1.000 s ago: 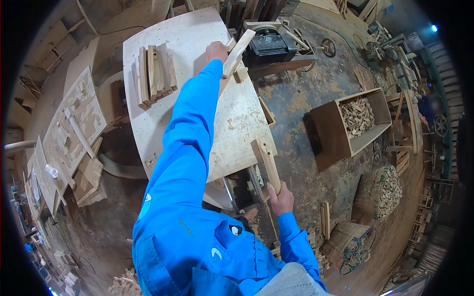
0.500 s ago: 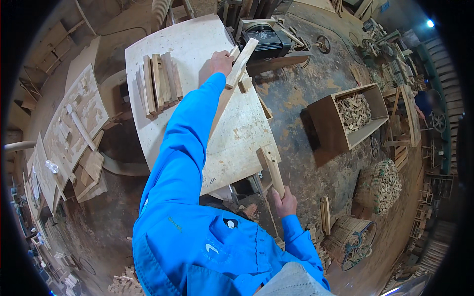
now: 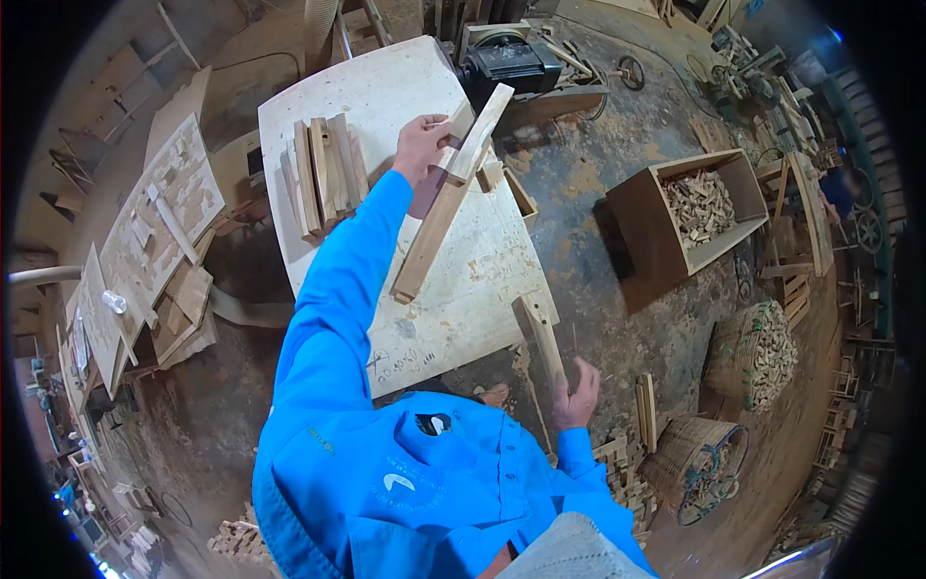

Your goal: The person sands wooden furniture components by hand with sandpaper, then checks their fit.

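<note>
Box (image 3: pixel 641 224), basket (image 3: pixel 726 355) hold wood offcuts (image 3: pixel 699 206); right grip (image 3: pixel 577 398) released beside strip (image 3: pixel 542 338); left grip (image 3: pixel 422 147) at block (image 3: pixel 461 124), hold unclear.

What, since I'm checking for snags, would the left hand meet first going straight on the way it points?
The left hand would first meet the pale wooden piece just ahead, perhaps already touching it; depth is unclear.

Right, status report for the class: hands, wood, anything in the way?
Left hand at small wooden block. Right hand open at wooden bar's lower end. Wooden strips close beside blue left sleeve.
</note>
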The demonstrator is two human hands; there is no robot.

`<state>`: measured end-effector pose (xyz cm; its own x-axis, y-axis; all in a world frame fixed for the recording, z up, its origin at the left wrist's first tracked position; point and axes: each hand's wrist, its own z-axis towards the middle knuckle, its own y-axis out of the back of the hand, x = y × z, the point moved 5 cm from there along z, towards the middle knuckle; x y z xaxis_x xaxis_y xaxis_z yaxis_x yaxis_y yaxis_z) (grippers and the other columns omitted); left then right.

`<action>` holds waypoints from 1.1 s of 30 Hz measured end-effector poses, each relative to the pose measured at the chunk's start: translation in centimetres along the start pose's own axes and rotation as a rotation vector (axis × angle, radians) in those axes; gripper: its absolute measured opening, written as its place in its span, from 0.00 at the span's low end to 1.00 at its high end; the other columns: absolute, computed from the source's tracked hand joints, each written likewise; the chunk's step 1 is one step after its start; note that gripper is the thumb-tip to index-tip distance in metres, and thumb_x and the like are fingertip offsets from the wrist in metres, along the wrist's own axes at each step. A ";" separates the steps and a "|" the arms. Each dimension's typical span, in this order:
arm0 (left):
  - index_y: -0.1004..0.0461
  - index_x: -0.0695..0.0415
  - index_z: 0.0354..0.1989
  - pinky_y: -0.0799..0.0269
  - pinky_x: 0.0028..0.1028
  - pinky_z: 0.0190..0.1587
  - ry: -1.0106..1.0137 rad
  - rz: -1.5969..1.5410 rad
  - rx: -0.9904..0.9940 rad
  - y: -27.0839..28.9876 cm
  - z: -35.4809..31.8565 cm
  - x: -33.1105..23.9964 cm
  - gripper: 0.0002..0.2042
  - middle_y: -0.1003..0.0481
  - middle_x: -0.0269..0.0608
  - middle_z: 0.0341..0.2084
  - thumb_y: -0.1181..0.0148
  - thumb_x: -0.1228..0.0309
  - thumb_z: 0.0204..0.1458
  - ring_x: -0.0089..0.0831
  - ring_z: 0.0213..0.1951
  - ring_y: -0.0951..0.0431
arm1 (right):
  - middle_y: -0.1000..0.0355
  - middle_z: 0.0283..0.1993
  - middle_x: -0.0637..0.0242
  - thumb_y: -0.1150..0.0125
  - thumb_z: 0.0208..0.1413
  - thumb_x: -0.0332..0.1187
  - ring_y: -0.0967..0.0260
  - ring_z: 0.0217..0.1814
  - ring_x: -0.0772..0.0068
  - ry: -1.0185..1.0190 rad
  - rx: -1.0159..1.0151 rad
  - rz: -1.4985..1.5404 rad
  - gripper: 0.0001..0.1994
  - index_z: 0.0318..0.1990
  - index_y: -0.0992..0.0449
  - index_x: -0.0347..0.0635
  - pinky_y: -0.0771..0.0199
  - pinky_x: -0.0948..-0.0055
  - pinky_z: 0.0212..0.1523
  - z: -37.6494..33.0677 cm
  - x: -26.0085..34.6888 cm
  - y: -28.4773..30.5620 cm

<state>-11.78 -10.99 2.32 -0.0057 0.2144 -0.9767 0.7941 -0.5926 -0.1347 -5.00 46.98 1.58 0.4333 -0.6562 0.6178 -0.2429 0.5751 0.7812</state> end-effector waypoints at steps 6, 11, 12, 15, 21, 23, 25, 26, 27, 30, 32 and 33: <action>0.21 0.65 0.53 0.20 0.24 0.49 0.192 -0.143 0.322 -3.3 -13.7 0.7 0.13 0.19 0.40 0.44 0.35 0.72 0.64 0.25 0.42 0.18 | 0.34 0.71 0.49 0.29 0.59 0.32 0.37 0.73 0.42 0.395 -0.098 -0.006 0.28 0.67 0.27 0.40 0.32 0.52 0.70 9.5 9.5 1.4; 0.19 0.63 0.50 0.21 0.23 0.47 0.322 -0.065 0.405 -5.6 -21.9 1.7 0.11 0.18 0.37 0.42 0.33 0.71 0.62 0.22 0.40 0.19 | 0.32 0.70 0.55 0.27 0.56 0.31 0.36 0.74 0.49 0.748 -0.075 -0.154 0.26 0.64 0.24 0.46 0.29 0.56 0.67 15.9 15.9 -0.8; 0.19 0.63 0.50 0.20 0.23 0.47 0.357 -0.085 0.427 -5.7 -22.8 1.8 0.11 0.18 0.37 0.42 0.33 0.71 0.63 0.22 0.40 0.18 | 0.29 0.68 0.57 0.27 0.56 0.30 0.33 0.72 0.52 0.837 -0.045 -0.187 0.24 0.61 0.23 0.48 0.28 0.57 0.65 16.4 16.5 -1.4; 0.19 0.63 0.50 0.20 0.23 0.45 0.379 -0.106 0.430 -5.4 -23.8 2.0 0.12 0.18 0.37 0.42 0.34 0.69 0.64 0.22 0.40 0.18 | 0.24 0.61 0.60 0.27 0.55 0.30 0.26 0.64 0.57 0.870 0.058 -0.101 0.19 0.55 0.21 0.47 0.25 0.59 0.61 18.0 16.1 -2.9; 0.18 0.62 0.45 0.22 0.28 0.39 -0.315 0.447 0.133 -2.0 -23.6 -0.5 0.11 0.21 0.43 0.39 0.36 0.67 0.65 0.27 0.36 0.19 | 0.21 0.50 0.59 0.32 0.63 0.31 0.20 0.45 0.69 0.075 0.119 0.483 0.18 0.59 0.23 0.38 0.18 0.69 0.44 25.8 11.2 -6.9; 0.18 0.61 0.47 0.23 0.35 0.44 -0.315 0.501 0.094 -0.8 -24.5 0.6 0.10 0.23 0.45 0.42 0.34 0.68 0.62 0.38 0.41 0.20 | 0.22 0.49 0.59 0.33 0.65 0.32 0.21 0.44 0.72 -0.046 0.129 0.674 0.21 0.63 0.25 0.37 0.19 0.71 0.43 28.7 12.1 -8.0; 0.20 0.60 0.49 0.26 0.41 0.53 -0.544 0.726 0.012 0.0 -25.9 1.4 0.12 0.24 0.45 0.47 0.32 0.70 0.59 0.45 0.50 0.23 | 0.22 0.48 0.59 0.33 0.66 0.33 0.23 0.43 0.75 -0.172 0.130 0.862 0.24 0.67 0.28 0.36 0.20 0.72 0.42 30.4 12.5 -9.4; 0.20 0.60 0.49 0.26 0.41 0.53 -0.535 0.724 0.006 0.4 -26.6 2.1 0.12 0.24 0.45 0.47 0.32 0.70 0.59 0.45 0.50 0.23 | 0.22 0.48 0.60 0.34 0.66 0.34 0.23 0.42 0.75 -0.196 0.129 0.841 0.26 0.69 0.30 0.38 0.20 0.73 0.40 31.0 12.4 -10.3; 0.20 0.59 0.49 0.28 0.43 0.57 -0.514 0.736 0.033 0.4 -27.3 2.7 0.13 0.26 0.46 0.50 0.31 0.70 0.58 0.48 0.54 0.26 | 0.23 0.47 0.60 0.34 0.67 0.35 0.23 0.42 0.75 -0.219 0.122 0.817 0.28 0.71 0.32 0.39 0.21 0.74 0.39 31.6 12.0 -11.0; 0.21 0.58 0.50 0.31 0.46 0.63 -0.528 0.774 0.067 0.3 -28.9 3.5 0.14 0.28 0.48 0.55 0.31 0.71 0.56 0.52 0.61 0.29 | 0.23 0.47 0.61 0.33 0.67 0.34 0.23 0.42 0.75 -0.225 0.149 0.803 0.30 0.74 0.35 0.42 0.22 0.73 0.39 32.3 11.0 -13.5; 0.21 0.58 0.51 0.32 0.47 0.65 -0.563 0.805 0.069 0.3 -29.3 3.4 0.15 0.30 0.49 0.57 0.30 0.70 0.56 0.53 0.63 0.31 | 0.23 0.48 0.62 0.33 0.67 0.34 0.23 0.42 0.75 -0.232 0.171 0.816 0.31 0.74 0.36 0.44 0.22 0.73 0.39 32.3 10.6 -14.6; 0.21 0.58 0.51 0.32 0.47 0.65 -0.556 0.807 0.080 0.3 -29.3 3.4 0.15 0.30 0.50 0.58 0.30 0.71 0.56 0.53 0.64 0.31 | 0.24 0.46 0.63 0.32 0.67 0.34 0.24 0.40 0.76 -0.255 0.169 0.818 0.30 0.74 0.35 0.44 0.22 0.73 0.39 32.1 10.6 -15.1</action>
<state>6.28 12.35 3.80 0.2190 -0.6616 -0.7172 0.6423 -0.4555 0.6164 -24.60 15.68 -0.74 -0.1356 -0.1699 0.9761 -0.5272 0.8465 0.0741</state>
